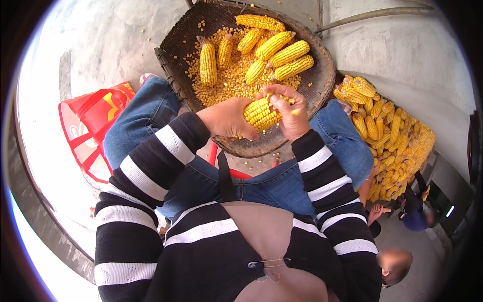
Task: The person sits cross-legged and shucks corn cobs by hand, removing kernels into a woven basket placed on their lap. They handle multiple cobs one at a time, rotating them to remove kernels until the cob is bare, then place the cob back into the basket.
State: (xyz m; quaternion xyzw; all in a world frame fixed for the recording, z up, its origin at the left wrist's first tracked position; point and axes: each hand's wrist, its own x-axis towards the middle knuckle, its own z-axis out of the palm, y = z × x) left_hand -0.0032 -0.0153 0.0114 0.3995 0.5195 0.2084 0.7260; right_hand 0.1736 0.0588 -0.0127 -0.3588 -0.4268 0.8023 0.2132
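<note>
My left hand (231, 117) is wrapped around an ear of yellow corn (261, 115), holding it over the near side of a woven winnowing basket (320, 60). At the ear's right end, the thumb and fingers of my right hand (289, 111) press on it, with a few loose kernels between them. Below both hands, corn kernels (222, 90) cover much of the basket's floor. Several whole ears lie on these kernels, among them one upright at the left (208, 62) and one across the back (260, 22).
A large heap of corn ears (392, 132) lies to the right, with people beside it. On the left stands a red shopping bag (98, 124). My knees flank the basket, and a red bar (239, 174) shows below it. A hose (377, 14) runs at the back right.
</note>
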